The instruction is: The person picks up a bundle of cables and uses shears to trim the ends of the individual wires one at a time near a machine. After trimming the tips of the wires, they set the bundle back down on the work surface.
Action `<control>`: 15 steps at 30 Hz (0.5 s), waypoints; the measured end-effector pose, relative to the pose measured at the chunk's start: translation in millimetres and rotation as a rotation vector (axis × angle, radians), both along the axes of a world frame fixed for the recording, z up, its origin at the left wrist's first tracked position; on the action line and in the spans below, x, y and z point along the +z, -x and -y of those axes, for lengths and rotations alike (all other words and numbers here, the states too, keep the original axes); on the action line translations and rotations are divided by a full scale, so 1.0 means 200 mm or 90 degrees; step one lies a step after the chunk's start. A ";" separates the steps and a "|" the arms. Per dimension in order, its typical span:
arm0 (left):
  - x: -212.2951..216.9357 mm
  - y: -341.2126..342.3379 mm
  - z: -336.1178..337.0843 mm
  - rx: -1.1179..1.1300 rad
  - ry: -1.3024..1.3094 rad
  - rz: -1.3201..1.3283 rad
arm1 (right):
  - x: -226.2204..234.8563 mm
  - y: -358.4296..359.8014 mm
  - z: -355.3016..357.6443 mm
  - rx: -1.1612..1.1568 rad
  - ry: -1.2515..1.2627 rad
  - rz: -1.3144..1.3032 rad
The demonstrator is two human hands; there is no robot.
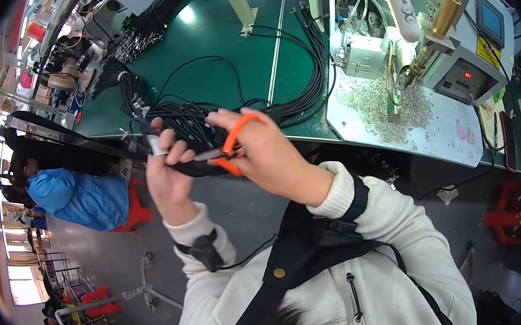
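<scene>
My right hand [272, 158] is closed round a pair of scissors with orange handles [230, 146]. The short metal blades point left, toward the fingers of my left hand [171, 177]. Those fingers are curled round a bundle of thin black cables [184, 123] near the table's front edge. A small whitish tag or wrap [158, 145] shows beside my left fingers; I cannot tell whether the blades touch anything. The bundle's loops spread across the green tabletop [210, 32] and run off to the right.
At the right stands a bench machine [464, 61] with a screen and a brass-coloured cylinder, amid a heap of small metal pieces [387, 109] on a white board. More black cables [136, 40] lie far left. A person in a blue jacket [75, 196] sits at the left on a red stool.
</scene>
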State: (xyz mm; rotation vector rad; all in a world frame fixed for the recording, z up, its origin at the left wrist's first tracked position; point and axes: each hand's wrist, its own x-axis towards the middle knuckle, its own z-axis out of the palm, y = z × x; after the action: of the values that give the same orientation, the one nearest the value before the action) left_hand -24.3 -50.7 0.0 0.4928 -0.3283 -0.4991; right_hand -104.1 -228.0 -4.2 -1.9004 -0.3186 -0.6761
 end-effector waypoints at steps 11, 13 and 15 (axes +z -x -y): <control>0.29 0.32 0.38 0.155 -0.330 0.338 | -0.17 0.19 0.09 0.223 -0.164 -0.033; 0.36 0.37 0.46 0.175 -0.332 0.390 | -0.17 0.23 0.11 0.176 -0.305 0.092; 0.43 0.40 0.51 0.246 -0.372 0.574 | -0.15 0.29 0.14 0.120 -0.364 0.149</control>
State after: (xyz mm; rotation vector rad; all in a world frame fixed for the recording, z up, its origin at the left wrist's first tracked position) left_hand -103.6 -153.6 85.7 1.3230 -0.9359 0.0508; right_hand -161.6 -256.1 -34.9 -1.2359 -0.3984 -0.7662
